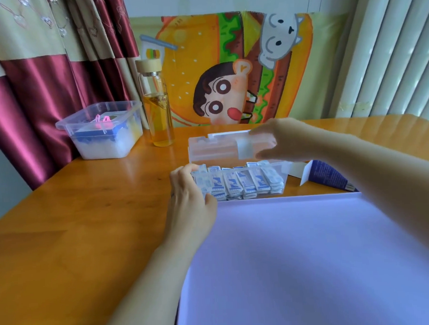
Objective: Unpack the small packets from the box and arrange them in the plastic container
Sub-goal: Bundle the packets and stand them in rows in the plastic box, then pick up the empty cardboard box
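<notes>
Two hands | left hand (190, 196) grips container (286, 169) end | right hand (281, 139) holds lid (212, 150) above packets (244, 184)

The left hand (189, 196) covers the left end of the clear plastic container (282, 170). Print on the small blue-and-white packets (244, 184) is too small to read. Fingertips of the right hand (282, 140) blur against the translucent plastic lid (215, 148); its forearm hides part of the blue cardboard box (327, 175).

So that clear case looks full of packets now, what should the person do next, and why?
Probably swing the lid down with the right hand and press it shut. The packets already fill the plastic container in rows, the right hand holds the raised lid by its front edge, and the left hand grips the container's end, steadying it.
</notes>
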